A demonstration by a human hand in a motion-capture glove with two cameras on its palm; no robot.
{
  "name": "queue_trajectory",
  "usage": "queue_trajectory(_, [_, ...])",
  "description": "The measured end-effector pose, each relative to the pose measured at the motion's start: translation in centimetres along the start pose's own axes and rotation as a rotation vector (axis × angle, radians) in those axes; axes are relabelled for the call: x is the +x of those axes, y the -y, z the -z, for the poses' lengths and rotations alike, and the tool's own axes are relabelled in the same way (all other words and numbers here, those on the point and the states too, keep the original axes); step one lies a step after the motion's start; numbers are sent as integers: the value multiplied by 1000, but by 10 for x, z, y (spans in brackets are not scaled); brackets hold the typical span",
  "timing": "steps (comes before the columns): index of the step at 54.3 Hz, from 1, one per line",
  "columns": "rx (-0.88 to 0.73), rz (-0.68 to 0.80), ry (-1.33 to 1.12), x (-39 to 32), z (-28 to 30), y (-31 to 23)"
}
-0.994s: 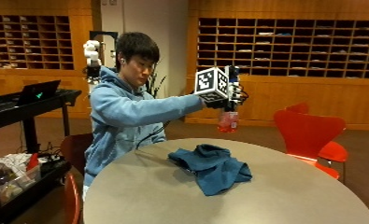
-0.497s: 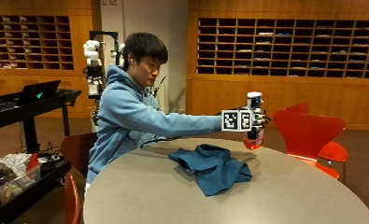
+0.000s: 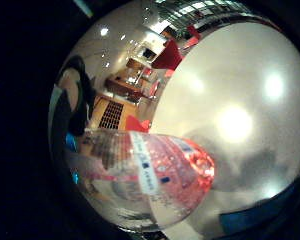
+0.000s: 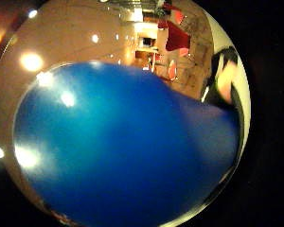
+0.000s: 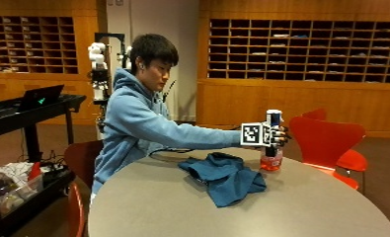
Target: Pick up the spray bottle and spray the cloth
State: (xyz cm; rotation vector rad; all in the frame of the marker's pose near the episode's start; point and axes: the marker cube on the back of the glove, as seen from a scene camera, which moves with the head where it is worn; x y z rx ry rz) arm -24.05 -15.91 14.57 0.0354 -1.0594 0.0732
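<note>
In the outside view my gloved right hand (image 5: 276, 137) grips the spray bottle (image 5: 271, 159), a clear bottle with red liquid and a blue-and-white top. The bottle stands upright with its base on or just above the round grey table (image 5: 299, 207), to the right of the blue cloth (image 5: 226, 177). The cloth lies crumpled near the table's middle, a short gap from the bottle. In the little finger side palm view the bottle's (image 3: 155, 175) labelled body fills the near field over the table (image 3: 240, 90). The thumb side palm view is mostly filled by a blue surface (image 4: 123, 146) close to the palm.
A red chair (image 5: 326, 140) stands just behind the bottle at the table's far right edge. Another chair (image 5: 83, 158) is behind the person on the left. A black cart (image 5: 30, 113) with a laptop stands at the far left.
The hand has lowered the bottle from chest height, to the right and down, until it stands at the table surface beside the cloth. The cloth has not moved.
</note>
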Motion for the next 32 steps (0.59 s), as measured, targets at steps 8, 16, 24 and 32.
queue_trajectory(8, [-38, 78, -24, -11, 15, -5])
queue_trajectory(16, [-53, 117, -6, -23, 52, -15])
queue_trajectory(24, [-3, 136, 50, -38, 108, -26])
queue_trajectory(32, [8, 180, 66, -45, 155, -54])
